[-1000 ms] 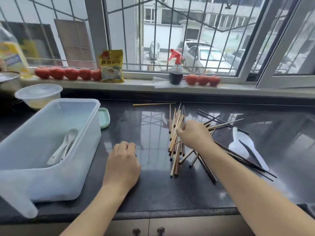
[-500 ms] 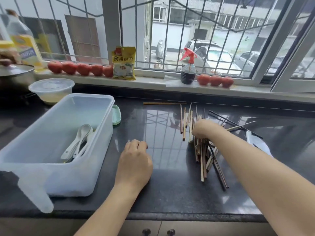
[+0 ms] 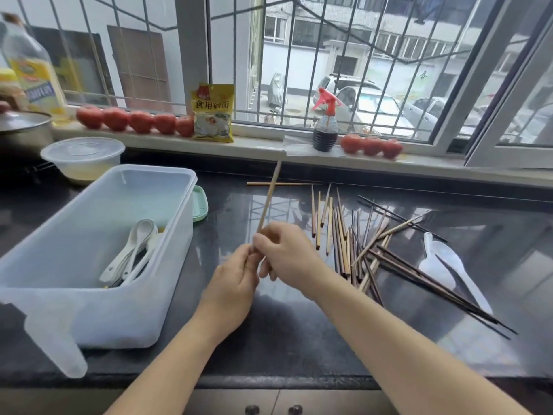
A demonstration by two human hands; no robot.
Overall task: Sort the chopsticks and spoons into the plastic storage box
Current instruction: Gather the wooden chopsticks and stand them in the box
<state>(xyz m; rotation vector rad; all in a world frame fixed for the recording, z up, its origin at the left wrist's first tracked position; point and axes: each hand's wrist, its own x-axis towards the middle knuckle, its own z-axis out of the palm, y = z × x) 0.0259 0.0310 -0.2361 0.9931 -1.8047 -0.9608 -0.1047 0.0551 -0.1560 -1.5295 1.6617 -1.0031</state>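
Chopstick (image 3: 269,199) pinched at its lower end by both hands, left (image 3: 232,284) and right (image 3: 287,256); a loose handover risks dropping it short of the storage box (image 3: 167,265).

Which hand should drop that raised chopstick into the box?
Left. The left hand lies nearer the plastic storage box and already pinches the light chopstick at its lower end alongside the right hand. The right sits nearer the chopstick pile.

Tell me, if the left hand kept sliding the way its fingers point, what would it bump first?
Probably the right hand, just ahead of the left hand; both already meet around the pale wooden chopstick.
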